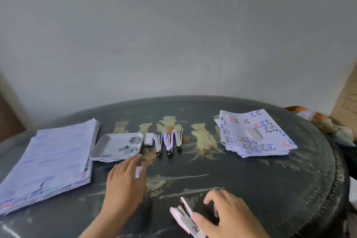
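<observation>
**Stapler reload: fetching staples**

Gripping pink stapler (185, 216), hinged open, with right hand (228, 216) at near edge of table (270, 189). Reaching left hand (125, 181), flat and holding nothing, toward tray (104, 145) of staple strips (133, 141). Next, probably: pinch one strip, seat in open channel.

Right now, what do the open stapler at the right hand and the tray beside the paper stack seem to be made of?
Stapler: pale pink shell, dull and smooth, likely plastic; the grey inner channel glints, so probably metal. Tray: whitish, smooth, with a rounded raised rim and soft sheen, probably plastic, though painted metal is possible; blur leaves it open.
</observation>
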{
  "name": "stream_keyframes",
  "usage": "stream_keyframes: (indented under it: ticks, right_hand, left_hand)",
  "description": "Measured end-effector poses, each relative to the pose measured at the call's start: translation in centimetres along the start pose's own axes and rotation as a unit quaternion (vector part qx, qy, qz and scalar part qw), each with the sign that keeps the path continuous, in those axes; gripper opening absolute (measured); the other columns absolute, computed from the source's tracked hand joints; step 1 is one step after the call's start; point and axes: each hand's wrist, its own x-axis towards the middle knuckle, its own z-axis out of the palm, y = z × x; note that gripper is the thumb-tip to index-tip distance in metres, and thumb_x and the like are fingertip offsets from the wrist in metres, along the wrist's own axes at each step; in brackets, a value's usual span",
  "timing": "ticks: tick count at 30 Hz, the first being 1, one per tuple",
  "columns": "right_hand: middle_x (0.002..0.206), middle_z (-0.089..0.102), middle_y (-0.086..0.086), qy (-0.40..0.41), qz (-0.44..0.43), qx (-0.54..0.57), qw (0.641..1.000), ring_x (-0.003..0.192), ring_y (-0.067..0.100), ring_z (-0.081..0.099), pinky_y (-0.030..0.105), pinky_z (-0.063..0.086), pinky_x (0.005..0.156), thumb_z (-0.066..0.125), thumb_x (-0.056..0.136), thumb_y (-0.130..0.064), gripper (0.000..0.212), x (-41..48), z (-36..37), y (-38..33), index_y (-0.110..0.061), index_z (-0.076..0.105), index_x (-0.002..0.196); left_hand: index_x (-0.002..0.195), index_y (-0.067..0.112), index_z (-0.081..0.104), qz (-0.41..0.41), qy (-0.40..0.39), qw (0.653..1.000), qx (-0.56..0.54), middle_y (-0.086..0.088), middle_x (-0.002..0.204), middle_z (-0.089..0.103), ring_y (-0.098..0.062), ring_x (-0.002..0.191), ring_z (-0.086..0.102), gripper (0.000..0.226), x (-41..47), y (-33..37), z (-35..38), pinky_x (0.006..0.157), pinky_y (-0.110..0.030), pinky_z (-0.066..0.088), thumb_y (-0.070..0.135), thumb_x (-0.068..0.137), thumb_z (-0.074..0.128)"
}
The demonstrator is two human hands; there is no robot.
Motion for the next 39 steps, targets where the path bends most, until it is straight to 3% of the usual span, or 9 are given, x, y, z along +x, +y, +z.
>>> stream_keyframes:
  ticks: [3,6,9,12,16,20,29,34,39]
  right_hand:
    - [0.095,0.044,-0.008,0.009,0.008,-0.063,0.998,0.09,0.011,0.053,0.028,0.038,0.076,0.045,0.071,-0.076,0.052,-0.6,2.5,-2.1,-0.037,0.044,0.106]
    - [0.057,0.043,-0.006,0.135,-0.017,-0.062,0.989,0.044,0.012,0.056,0.02,0.029,0.041,0.05,0.052,-0.058,0.03,-1.2,4.7,-2.6,-0.03,0.054,0.062]
    - [0.049,0.047,-0.006,0.179,0.034,-0.027,0.983,0.036,0.01,0.051,0.016,0.035,0.033,0.062,0.047,-0.053,0.026,-0.9,6.3,-2.4,-0.027,0.057,0.052]
    - [0.055,0.05,-0.006,0.203,0.076,-0.028,0.976,0.045,0.011,0.057,0.02,0.037,0.04,0.075,0.045,-0.047,0.029,1.4,6.6,-1.2,-0.028,0.057,0.056]
    - [0.083,0.057,-0.001,0.203,0.151,-0.065,0.965,0.08,0.023,0.062,0.035,0.045,0.067,0.066,0.08,-0.042,0.025,6.4,4.8,-0.3,-0.017,0.062,0.084]
    - [0.096,0.061,0.002,0.198,0.193,-0.076,0.958,0.087,0.021,0.061,0.032,0.05,0.075,0.054,0.088,-0.047,0.036,11.8,3.4,0.5,-0.013,0.062,0.097]
    - [0.103,0.063,0.01,0.178,0.236,-0.104,0.95,0.092,0.028,0.061,0.032,0.048,0.07,0.055,0.09,-0.049,0.045,18.8,2.5,0.4,-0.009,0.062,0.108]
    - [0.121,0.055,0.017,0.256,0.2,-0.133,0.936,0.114,0.033,0.049,0.042,0.039,0.098,0.043,0.094,-0.05,0.052,19.9,2.6,-1.0,-0.007,0.058,0.12]
    - [0.127,0.059,0.01,0.16,0.128,-0.142,0.969,0.124,0.031,0.043,0.041,0.03,0.109,0.039,0.094,-0.05,0.052,20.7,3.5,-3.2,-0.009,0.069,0.103]
  left_hand:
    - [0.144,0.024,0.039,-0.052,0.008,0.998,0.041,0.006,0.151,0.037,-0.015,0.142,0.028,0.05,-0.7,-5.0,-1.5,0.117,-0.036,0.015,0.042,0.097,0.038]
    - [0.148,0.026,0.031,-0.064,-0.006,0.997,0.042,0.009,0.157,0.023,-0.013,0.146,0.018,0.054,-0.8,-7.5,-1.4,0.12,-0.034,0.01,0.048,0.098,0.028]
    - [0.149,0.028,0.026,-0.059,-0.018,0.997,0.042,0.01,0.158,0.018,-0.011,0.147,0.013,0.055,-0.7,-7.8,-1.0,0.12,-0.034,0.004,0.05,0.098,0.023]
    - [0.148,0.029,0.028,-0.045,-0.019,0.998,0.048,0.009,0.158,0.02,-0.011,0.147,0.013,0.057,-0.6,-8.1,-0.6,0.12,-0.036,0.003,0.052,0.097,0.019]
    - [0.141,0.026,0.044,-0.036,-0.016,0.997,0.066,0.005,0.151,0.038,-0.015,0.143,0.029,0.081,-0.4,-9.1,0.2,0.118,-0.039,0.011,0.058,0.08,0.002]
    - [0.121,0.019,0.066,-0.043,-0.038,0.996,0.073,-0.002,0.131,0.061,-0.022,0.125,0.054,0.065,-0.1,-9.6,0.7,0.109,-0.043,0.026,0.051,0.084,0.023]
    - [0.127,0.016,0.061,-0.034,-0.019,0.993,0.108,-0.003,0.136,0.057,-0.024,0.13,0.049,0.064,0.0,-9.7,1.3,0.111,-0.047,0.032,0.049,0.085,0.025]
    - [0.132,0.017,0.056,-0.027,-0.005,0.994,0.105,-0.002,0.141,0.051,-0.021,0.135,0.041,0.063,0.3,-9.6,1.3,0.115,-0.045,0.026,0.048,0.085,0.026]
    - [0.135,0.019,0.051,-0.026,0.0,0.996,0.09,0.0,0.144,0.047,-0.019,0.137,0.036,0.064,0.3,-9.3,0.9,0.117,-0.043,0.021,0.049,0.085,0.025]
